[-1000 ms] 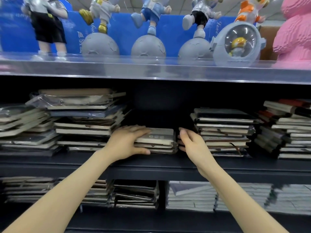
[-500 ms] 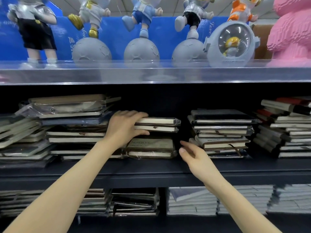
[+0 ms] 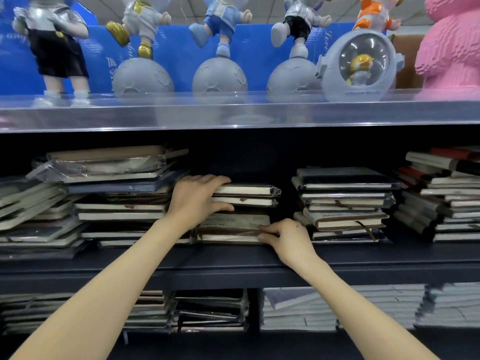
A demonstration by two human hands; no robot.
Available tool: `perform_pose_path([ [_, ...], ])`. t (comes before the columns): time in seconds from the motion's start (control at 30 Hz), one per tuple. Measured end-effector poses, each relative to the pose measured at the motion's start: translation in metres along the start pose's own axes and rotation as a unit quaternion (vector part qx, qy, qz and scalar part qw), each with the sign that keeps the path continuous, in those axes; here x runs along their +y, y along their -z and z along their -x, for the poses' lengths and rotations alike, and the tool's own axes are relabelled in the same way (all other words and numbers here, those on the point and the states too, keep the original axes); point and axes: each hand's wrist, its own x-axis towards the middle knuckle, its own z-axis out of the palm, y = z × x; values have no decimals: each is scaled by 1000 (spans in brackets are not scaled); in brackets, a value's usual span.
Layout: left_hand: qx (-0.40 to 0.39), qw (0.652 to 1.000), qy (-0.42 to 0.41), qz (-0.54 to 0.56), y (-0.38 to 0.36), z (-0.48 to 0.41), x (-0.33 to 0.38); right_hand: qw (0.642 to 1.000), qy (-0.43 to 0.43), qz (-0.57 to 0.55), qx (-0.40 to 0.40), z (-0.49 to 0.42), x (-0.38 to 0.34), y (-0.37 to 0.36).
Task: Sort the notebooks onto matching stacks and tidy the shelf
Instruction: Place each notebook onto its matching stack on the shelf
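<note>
At centre frame, the left hand (image 3: 198,201) grips two dark-covered, cream-edged notebooks (image 3: 246,195), fingers over the top and thumb beneath, raised above a short pile of brown notebooks (image 3: 231,228) on the dark blue shelf (image 3: 233,266). The right hand (image 3: 287,239) pinches that pile's right edge. A taller wrapped stack (image 3: 117,193) stands just left, and a dark stack (image 3: 342,201) to the right.
</note>
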Motion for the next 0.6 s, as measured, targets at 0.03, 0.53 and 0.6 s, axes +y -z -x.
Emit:
perform_pose_path([
  [0.03, 8, 1000, 0, -2, 0, 0, 0, 1000, 4, -1, 5, 4, -1, 2],
  [0.53, -145, 966, 135, 166, 9, 20, 5, 988, -59, -6, 142, 87, 8, 48],
  [0.6, -163, 962, 138, 169, 10, 23, 7, 992, -86, 35, 81, 80, 0, 41],
])
